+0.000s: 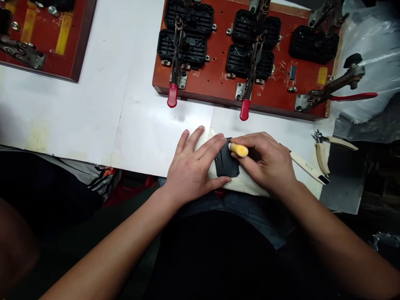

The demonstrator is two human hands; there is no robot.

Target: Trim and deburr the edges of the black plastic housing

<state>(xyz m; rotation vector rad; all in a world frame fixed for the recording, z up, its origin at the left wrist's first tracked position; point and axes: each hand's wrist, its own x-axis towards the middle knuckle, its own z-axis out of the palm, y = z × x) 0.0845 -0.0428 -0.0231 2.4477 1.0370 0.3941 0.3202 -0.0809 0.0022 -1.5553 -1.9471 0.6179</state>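
Two hands on one black plastic part [227,161] at the surface's [93,104] near edge.
Our left hand [192,166] presses it with fingers spread flat; our right hand [265,162] has fingers clamped on a yellow-handled tool [239,149] touching it; open room lies leftward.

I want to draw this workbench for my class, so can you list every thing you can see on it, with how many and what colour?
small plastic part: 1, black, on the pale pad at the table's near edge, under both hands
yellow-handled tool: 1, yellow with a white tip, lying across the part
pale pad: 1, cream, under the part
clamp board: 1, red-brown, behind the hands
plastic housings: 5, black, on the clamp board
toggle clamps: 3 plain to see, metal with red handles, along the board's front and right end
side cutters: 1, cream handles, right of the hands
second board: 1, red-brown, top left
table: 1, white
left hand: flat, steadying the part
right hand: gripping the tool
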